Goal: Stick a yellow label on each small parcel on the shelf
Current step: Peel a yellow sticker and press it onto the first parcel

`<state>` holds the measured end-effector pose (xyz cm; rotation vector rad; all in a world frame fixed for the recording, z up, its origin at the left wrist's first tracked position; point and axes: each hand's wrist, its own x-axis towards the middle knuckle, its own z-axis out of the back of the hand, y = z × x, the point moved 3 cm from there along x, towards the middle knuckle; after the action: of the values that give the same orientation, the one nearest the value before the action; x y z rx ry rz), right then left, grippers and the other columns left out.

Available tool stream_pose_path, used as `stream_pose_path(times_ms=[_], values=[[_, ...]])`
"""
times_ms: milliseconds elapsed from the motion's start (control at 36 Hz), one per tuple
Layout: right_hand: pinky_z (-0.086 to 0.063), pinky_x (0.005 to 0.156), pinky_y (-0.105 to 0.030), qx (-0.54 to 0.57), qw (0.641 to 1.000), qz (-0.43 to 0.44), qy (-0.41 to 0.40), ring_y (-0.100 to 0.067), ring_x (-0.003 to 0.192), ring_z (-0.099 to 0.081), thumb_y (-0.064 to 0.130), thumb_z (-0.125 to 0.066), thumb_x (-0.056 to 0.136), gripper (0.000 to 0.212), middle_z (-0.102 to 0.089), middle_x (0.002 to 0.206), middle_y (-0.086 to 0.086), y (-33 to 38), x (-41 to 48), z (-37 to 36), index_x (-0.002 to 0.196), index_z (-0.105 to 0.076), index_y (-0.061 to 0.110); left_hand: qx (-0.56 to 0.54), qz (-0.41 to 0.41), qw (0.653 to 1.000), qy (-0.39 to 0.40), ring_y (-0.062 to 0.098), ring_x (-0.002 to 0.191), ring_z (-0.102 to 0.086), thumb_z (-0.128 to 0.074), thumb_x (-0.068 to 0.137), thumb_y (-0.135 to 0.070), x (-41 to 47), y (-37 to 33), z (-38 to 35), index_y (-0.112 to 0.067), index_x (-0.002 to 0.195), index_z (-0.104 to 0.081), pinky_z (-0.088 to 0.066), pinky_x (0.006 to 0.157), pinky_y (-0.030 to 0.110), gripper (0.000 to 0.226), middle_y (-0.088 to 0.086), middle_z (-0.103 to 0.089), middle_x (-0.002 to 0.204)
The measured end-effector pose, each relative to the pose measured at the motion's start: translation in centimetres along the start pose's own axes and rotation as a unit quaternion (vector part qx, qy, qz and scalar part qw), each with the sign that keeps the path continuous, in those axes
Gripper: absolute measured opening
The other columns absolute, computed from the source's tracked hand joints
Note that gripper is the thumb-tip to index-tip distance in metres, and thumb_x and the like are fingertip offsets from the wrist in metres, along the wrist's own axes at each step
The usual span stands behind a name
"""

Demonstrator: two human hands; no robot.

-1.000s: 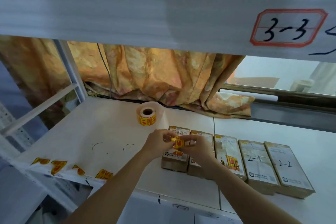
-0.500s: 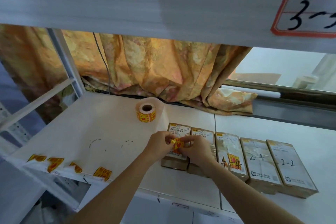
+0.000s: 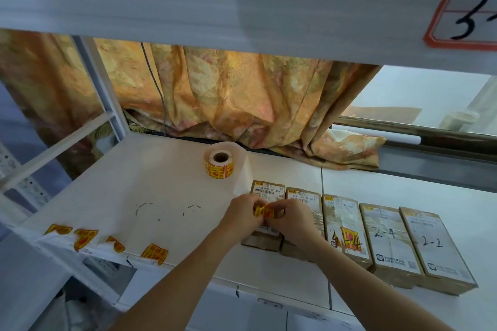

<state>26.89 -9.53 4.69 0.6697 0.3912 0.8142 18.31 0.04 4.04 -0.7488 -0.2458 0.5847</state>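
Observation:
Several small brown parcels lie side by side on the white shelf [image 3: 150, 185]. Over the leftmost parcel [image 3: 267, 187], my left hand [image 3: 242, 213] and my right hand [image 3: 293, 219] pinch one yellow label [image 3: 265, 212] between their fingertips. The second parcel [image 3: 304, 196] is partly hidden by my right hand. The third parcel [image 3: 343, 223] carries a yellow label near its front. Two more parcels, marked 2-4 [image 3: 387, 239] and 2-2 [image 3: 433, 244], show no yellow label. A roll of yellow labels [image 3: 220, 165] stands behind the parcels.
Several loose yellow labels [image 3: 80, 239] hang stuck along the shelf's front left edge. An orange patterned curtain [image 3: 242, 99] hangs behind the shelf. The upper shelf board [image 3: 215, 2], bearing a red-framed number tag [image 3: 468, 11], overhangs close above. A white upright post [image 3: 99, 83] stands at the left.
Both hands stay together over the leftmost parcel with the label between them. The camera has dipped and shifted, so the upper shelf board fills more of the view.

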Motion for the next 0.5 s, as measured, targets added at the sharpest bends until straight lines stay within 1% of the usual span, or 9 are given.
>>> stream_pose_path(times_ms=[56, 111, 139, 194, 250, 306, 389, 444, 500], values=[[-0.036, 0.056, -0.006, -0.01, 1.0, 0.005, 0.007, 0.002, 0.065, -0.056, 0.021, -0.071, 0.078, 0.021, -0.071, 0.078, 0.005, -0.1, 0.1, 0.1, 0.099, -0.073, 0.023, 0.008, 0.0, 1.0, 0.003, 0.018, 0.106, -0.058, -0.062, 0.085, -0.014, 0.0, -0.1, -0.1, -0.015, 0.116, -0.062, -0.046, 0.091, 0.026, 0.03, 0.007, -0.061, 0.118], [-0.034, 0.049, -0.002, -0.012, 1.0, 0.011, 0.015, 0.009, 0.059, -0.052, 0.024, -0.071, 0.078, 0.021, -0.066, 0.074, 0.007, -0.1, 0.1, 0.2, 0.1, -0.073, 0.024, 0.018, 0.002, 1.0, 0.007, 0.02, 0.109, -0.057, -0.062, 0.086, -0.014, 0.0, -0.2, -0.2, -0.016, 0.117, -0.062, -0.045, 0.094, 0.027, 0.032, 0.008, -0.058, 0.12], [-0.034, 0.049, -0.001, -0.012, 1.0, 0.013, 0.017, 0.011, 0.058, -0.05, 0.024, -0.072, 0.078, 0.022, -0.066, 0.075, 0.007, -0.2, 0.2, 0.3, 0.1, -0.073, 0.024, 0.024, 0.003, 1.0, 0.007, 0.021, 0.111, -0.056, -0.062, 0.086, -0.015, 0.0, -0.1, -0.3, -0.018, 0.118, -0.061, -0.045, 0.095, 0.028, 0.033, 0.009, -0.056, 0.12], [-0.036, 0.059, -0.003, -0.012, 1.0, 0.016, 0.021, 0.011, 0.059, -0.049, 0.025, -0.072, 0.078, 0.024, -0.071, 0.081, 0.004, -0.4, 0.2, 0.3, 0.102, -0.072, 0.023, 0.038, 0.009, 0.999, 0.006, 0.022, 0.112, -0.053, -0.062, 0.086, -0.018, 0.1, 0.0, -0.4, -0.021, 0.122, -0.059, -0.044, 0.099, 0.03, 0.036, 0.009, -0.049, 0.12], [-0.038, 0.061, -0.006, -0.009, 0.999, 0.018, 0.026, 0.01, 0.061, -0.051, 0.026, -0.072, 0.079, 0.025, -0.074, 0.085, 0.002, -0.5, 0.3, 0.2, 0.103, -0.072, 0.023, 0.049, 0.014, 0.999, 0.003, 0.021, 0.11, -0.052, -0.062, 0.086, -0.023, 0.0, 0.1, -0.3, -0.024, 0.123, -0.057, -0.045, 0.099, 0.03, 0.038, 0.008, -0.045, 0.119], [-0.039, 0.061, -0.006, -0.006, 0.999, 0.021, 0.029, 0.01, 0.062, -0.053, 0.027, -0.072, 0.078, 0.025, -0.074, 0.085, 0.003, -0.5, 0.2, 0.2, 0.103, -0.072, 0.024, 0.055, 0.012, 0.998, 0.0, 0.02, 0.109, -0.051, -0.063, 0.085, -0.027, -0.1, 0.4, -0.2, -0.028, 0.123, -0.057, -0.047, 0.099, 0.032, 0.039, 0.007, -0.045, 0.117], [-0.047, 0.074, -0.016, -0.005, 0.999, 0.022, 0.035, 0.009, 0.062, -0.054, 0.029, -0.072, 0.078, 0.026, -0.072, 0.078, 0.006, -0.5, 0.2, 0.3, 0.103, -0.071, 0.025, 0.054, 0.019, 0.998, 0.0, 0.02, 0.11, -0.047, -0.065, 0.084, -0.03, -0.2, 1.1, 0.1, -0.032, 0.124, -0.056, -0.045, 0.1, 0.034, 0.042, 0.005, -0.043, 0.113], [-0.044, 0.069, -0.012, -0.004, 0.999, 0.028, 0.036, 0.008, 0.059, -0.056, 0.03, -0.072, 0.078, 0.026, -0.069, 0.072, 0.008, -0.6, 0.1, 0.3, 0.104, -0.071, 0.026, 0.063, 0.024, 0.998, -0.001, 0.02, 0.111, -0.042, -0.065, 0.084, -0.032, -0.3, 1.5, 0.1, -0.034, 0.125, -0.055, -0.042, 0.099, 0.028, 0.043, 0.005, -0.042, 0.112], [-0.04, 0.059, -0.008, -0.013, 0.999, 0.03, 0.029, 0.004, 0.06, -0.058, 0.033, -0.073, 0.077, 0.029, -0.07, 0.074, 0.008, -0.7, 0.2, 0.2, 0.105, -0.07, 0.027, 0.069, 0.028, 0.997, -0.004, 0.019, 0.111, -0.039, -0.064, 0.084, -0.033, -0.3, 1.9, 0.2, -0.034, 0.126, -0.054, -0.037, 0.095, 0.026, 0.044, 0.006, -0.043, 0.114]])
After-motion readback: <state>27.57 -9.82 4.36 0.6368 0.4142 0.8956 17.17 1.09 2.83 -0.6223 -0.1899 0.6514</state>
